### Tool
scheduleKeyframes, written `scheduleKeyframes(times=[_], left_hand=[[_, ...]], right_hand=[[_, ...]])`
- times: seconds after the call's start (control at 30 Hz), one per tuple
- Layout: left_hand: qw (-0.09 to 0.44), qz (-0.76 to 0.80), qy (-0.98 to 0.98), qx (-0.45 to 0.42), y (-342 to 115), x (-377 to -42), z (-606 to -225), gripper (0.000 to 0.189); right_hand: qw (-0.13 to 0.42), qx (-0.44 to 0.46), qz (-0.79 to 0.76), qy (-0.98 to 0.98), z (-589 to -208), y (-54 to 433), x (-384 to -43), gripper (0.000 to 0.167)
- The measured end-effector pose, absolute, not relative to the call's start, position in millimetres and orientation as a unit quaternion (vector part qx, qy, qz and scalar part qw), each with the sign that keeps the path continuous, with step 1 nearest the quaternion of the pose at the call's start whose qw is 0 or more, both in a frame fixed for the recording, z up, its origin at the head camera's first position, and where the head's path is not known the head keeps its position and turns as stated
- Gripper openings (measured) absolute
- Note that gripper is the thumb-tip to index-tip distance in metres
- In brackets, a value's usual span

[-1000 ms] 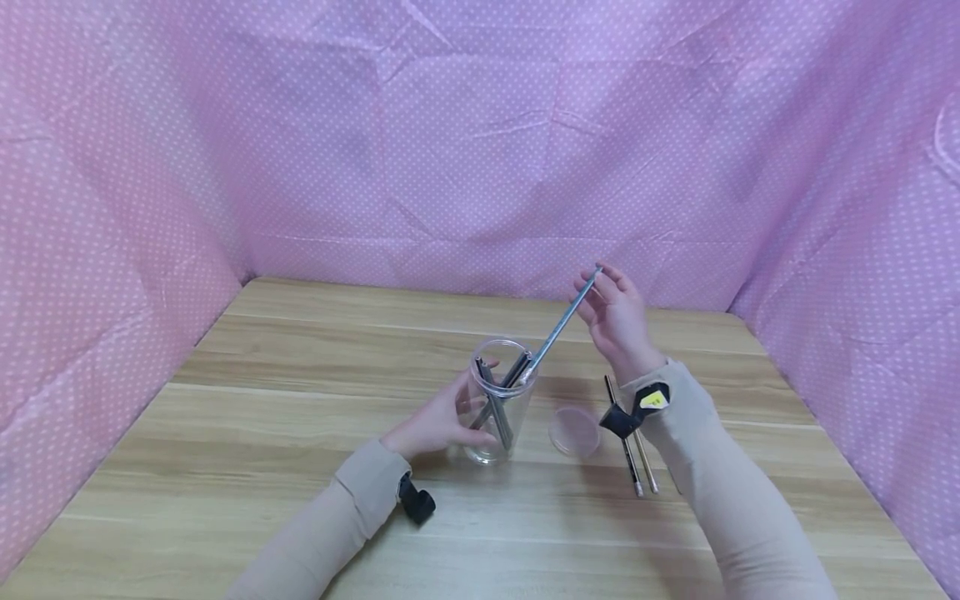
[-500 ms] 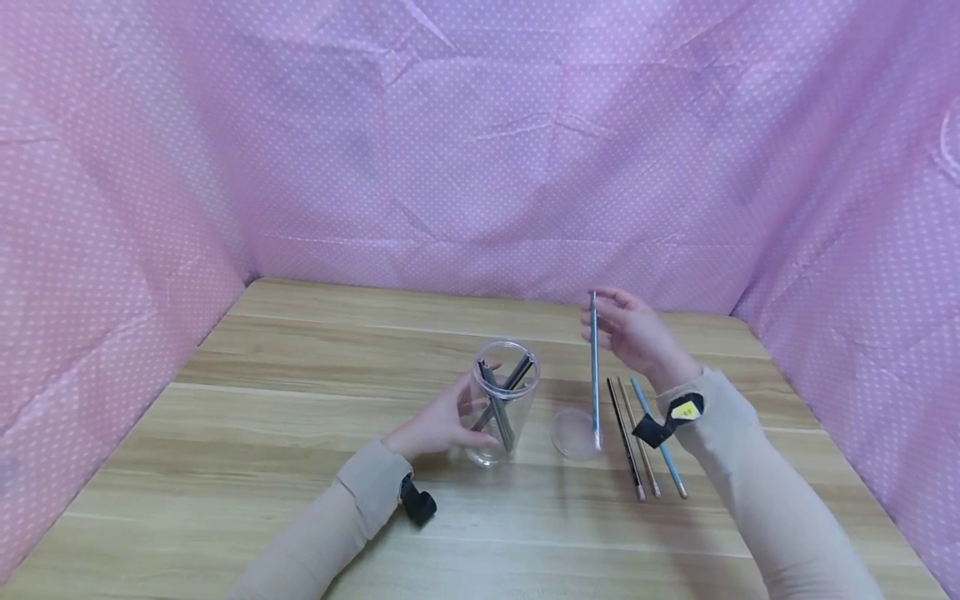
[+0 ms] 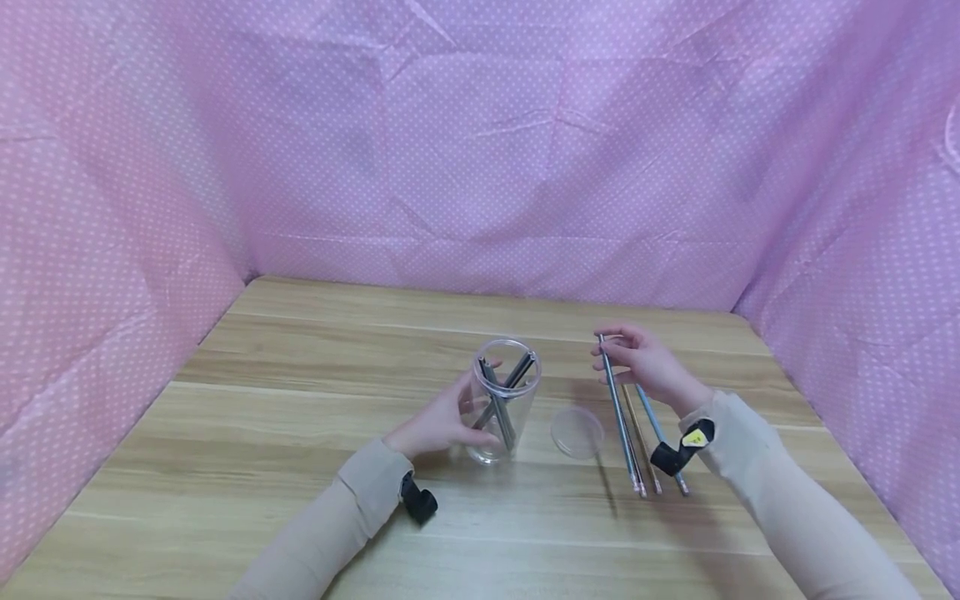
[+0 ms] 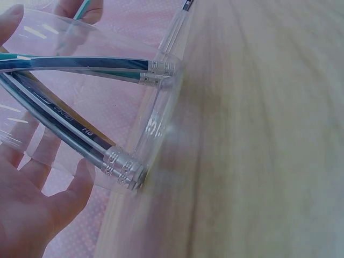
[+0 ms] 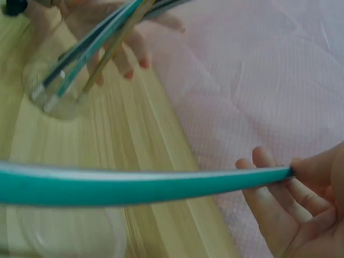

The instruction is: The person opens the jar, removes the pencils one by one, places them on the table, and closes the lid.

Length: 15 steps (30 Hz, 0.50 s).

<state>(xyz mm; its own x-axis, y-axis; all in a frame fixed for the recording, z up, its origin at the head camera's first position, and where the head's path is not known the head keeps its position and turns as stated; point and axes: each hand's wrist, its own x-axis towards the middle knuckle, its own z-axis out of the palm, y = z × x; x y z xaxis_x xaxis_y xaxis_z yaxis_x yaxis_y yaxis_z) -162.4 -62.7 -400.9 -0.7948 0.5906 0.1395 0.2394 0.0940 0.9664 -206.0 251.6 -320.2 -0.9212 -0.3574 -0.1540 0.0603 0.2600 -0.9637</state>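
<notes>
A clear plastic jar stands upright on the table, and my left hand grips its side. Several pencils lean crosswise inside, eraser ends down, in the left wrist view. My right hand pinches one teal pencil near its far end, between thumb and fingertips. In the head view that pencil slants down toward me, its eraser end overlapping a black pencil on the table. Beside it lie a gold pencil and a blue pencil, the blue one partly behind the wrist strap.
A round clear lid lies flat on the wooden table between the jar and the loose pencils. Pink dotted cloth hangs around the back and sides. Each wrist wears a black strap.
My right hand has lifted the teal pencil out of the jar's mouth and carried it right and down to the loose pencils. My left hand has stayed on the jar.
</notes>
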Motion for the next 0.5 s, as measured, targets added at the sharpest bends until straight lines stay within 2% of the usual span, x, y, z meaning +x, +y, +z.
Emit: scheduleKeyframes(times=[0.27,0.5], left_hand=[[0.148,0.609,0.726,0.282,-63,-162,-399,0.105],[0.16,0.604,0.732,0.273,-63,-160,-396,0.103]], right_hand=[[0.187,-0.088,-0.556,0.805,-331,283,-216,0.045],[0.172,-0.07,-0.527,0.829,-338,317,-226,0.048]])
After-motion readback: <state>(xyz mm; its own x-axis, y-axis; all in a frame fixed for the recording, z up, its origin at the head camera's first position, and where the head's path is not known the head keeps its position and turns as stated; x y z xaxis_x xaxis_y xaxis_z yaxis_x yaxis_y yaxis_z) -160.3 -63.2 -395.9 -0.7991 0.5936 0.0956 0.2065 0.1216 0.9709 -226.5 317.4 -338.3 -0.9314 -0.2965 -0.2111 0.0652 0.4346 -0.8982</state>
